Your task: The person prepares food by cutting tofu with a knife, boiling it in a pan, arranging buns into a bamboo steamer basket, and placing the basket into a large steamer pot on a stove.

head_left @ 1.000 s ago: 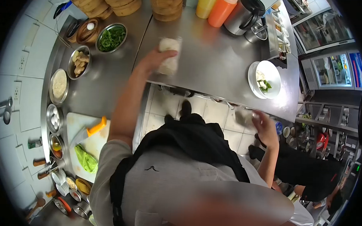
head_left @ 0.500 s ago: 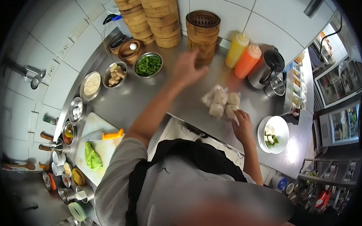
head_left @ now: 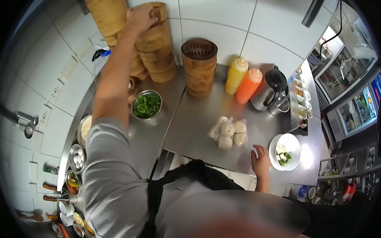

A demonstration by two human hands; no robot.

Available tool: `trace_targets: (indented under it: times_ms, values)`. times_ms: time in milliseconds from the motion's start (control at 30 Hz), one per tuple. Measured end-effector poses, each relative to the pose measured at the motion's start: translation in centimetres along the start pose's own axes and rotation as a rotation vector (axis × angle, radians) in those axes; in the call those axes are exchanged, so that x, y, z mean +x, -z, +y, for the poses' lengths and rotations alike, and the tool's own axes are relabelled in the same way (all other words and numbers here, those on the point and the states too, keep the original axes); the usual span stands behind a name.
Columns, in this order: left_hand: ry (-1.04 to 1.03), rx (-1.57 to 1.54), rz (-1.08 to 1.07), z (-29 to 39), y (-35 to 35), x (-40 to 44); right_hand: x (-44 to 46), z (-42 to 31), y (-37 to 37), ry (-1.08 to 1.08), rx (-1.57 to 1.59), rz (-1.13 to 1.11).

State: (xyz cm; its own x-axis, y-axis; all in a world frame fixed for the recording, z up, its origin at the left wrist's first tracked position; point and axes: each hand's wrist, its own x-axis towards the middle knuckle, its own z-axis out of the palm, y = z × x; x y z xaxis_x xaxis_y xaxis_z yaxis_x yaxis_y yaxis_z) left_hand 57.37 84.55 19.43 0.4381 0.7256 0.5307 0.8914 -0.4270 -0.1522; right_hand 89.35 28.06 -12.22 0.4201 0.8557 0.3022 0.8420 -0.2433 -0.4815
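Bamboo steamers (head_left: 157,55), upper left, risked toppling if tugged; whether the left hand (head_left: 141,18) gripped was unclear; the right hand (head_left: 260,162) spread empty.

Up at the middle steamer stack (head_left: 154,48), the fingertips of the left hand (head_left: 140,20) are partly hidden, and no grip can be made out! The leftmost stack (head_left: 102,11) is cut off by the top edge. A pale-filled bowl (head_left: 79,136) is half covered by the sleeve (head_left: 109,154); a basket (head_left: 131,98) is masked by the forearm (head_left: 115,78). Below, the grey brim (head_left: 237,208) is blurred; the fridge's (head_left: 361,109) contents are too small to be told.
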Motion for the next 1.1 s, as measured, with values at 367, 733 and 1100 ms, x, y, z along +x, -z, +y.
trace_targets:
  times_ms: [367, 733, 1100]
  values:
    - [0.128, -0.905, 0.437, 5.0, 9.6, -18.2, 6.6, -2.7, 2.4, 0.062, -0.05, 0.097]
    - [1.175, -1.821, -0.542, 14.7, -12.5, -42.8, 8.3, -6.4, -1.5, -0.038, -0.023, -0.22]
    - [0.382, -1.03, -0.24, 19.1, -5.7, -41.8, 7.9, -3.6, -6.8, -0.162, 0.355, -0.381]
